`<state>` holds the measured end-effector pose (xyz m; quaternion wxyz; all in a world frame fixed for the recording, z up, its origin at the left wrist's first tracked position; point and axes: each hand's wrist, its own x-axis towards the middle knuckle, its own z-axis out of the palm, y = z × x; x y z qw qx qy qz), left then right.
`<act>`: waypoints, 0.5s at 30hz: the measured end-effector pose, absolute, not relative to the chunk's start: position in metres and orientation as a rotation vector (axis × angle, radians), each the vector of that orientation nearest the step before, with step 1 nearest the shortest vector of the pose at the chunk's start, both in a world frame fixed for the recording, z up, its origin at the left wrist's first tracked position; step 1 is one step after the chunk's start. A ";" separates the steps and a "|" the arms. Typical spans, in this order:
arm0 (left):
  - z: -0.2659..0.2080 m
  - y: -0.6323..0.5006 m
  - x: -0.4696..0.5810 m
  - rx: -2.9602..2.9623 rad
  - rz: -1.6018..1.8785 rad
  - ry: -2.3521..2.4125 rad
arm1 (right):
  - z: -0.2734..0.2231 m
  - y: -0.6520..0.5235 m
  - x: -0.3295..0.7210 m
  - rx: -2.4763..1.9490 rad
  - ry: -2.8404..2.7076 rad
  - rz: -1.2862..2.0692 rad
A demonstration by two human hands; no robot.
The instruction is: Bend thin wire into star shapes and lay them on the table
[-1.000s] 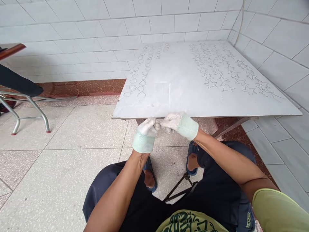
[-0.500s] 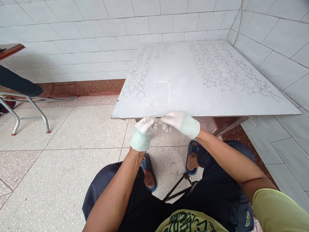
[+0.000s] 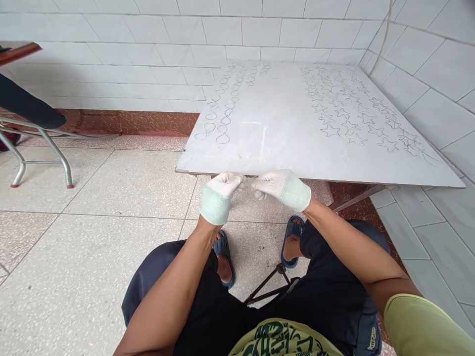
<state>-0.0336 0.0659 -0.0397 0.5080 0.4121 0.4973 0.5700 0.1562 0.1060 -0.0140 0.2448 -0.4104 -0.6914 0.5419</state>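
My left hand (image 3: 223,190), in a white knit glove with a pale green cuff, is closed in a pinch at the near edge of the white board. My right hand (image 3: 276,185), gloved the same way, meets it from the right with its fingers also pinched. Between the fingertips runs a thin wire (image 3: 248,182); its shape is mostly hidden by the gloves. Beyond the hands, rows of figure-eight wire pieces (image 3: 223,134) lie on the left of the white board (image 3: 282,148). Many star-shaped wire pieces (image 3: 331,130) cover its right side.
A tiled wall (image 3: 260,32) borders the board at the back and right. At far left a person's dark-clad leg (image 3: 29,106) is beside a metal-legged stool (image 3: 55,153), under a brown tabletop (image 3: 18,52). A black folding stand (image 3: 267,284) is between my feet.
The view has shifted slightly. Both hands stay pinched together at the board's edge, with the fingertips now a little farther apart and the left hand turned slightly.
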 end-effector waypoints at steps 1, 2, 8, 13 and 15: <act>-0.040 0.066 -0.033 0.993 1.384 1.222 | -0.013 0.105 0.155 -1.135 -1.876 1.468; -0.040 0.067 -0.033 0.992 1.394 1.243 | -0.012 0.105 0.154 -1.158 -1.863 1.455; -0.044 0.068 -0.032 1.060 1.374 1.347 | -0.001 0.100 0.145 -1.410 -1.694 1.506; -0.041 0.067 -0.038 1.142 1.323 1.499 | 0.023 0.101 0.153 -1.381 -1.672 1.403; -0.037 0.069 -0.041 1.168 1.321 1.543 | 0.035 0.114 0.163 -1.376 -1.641 1.316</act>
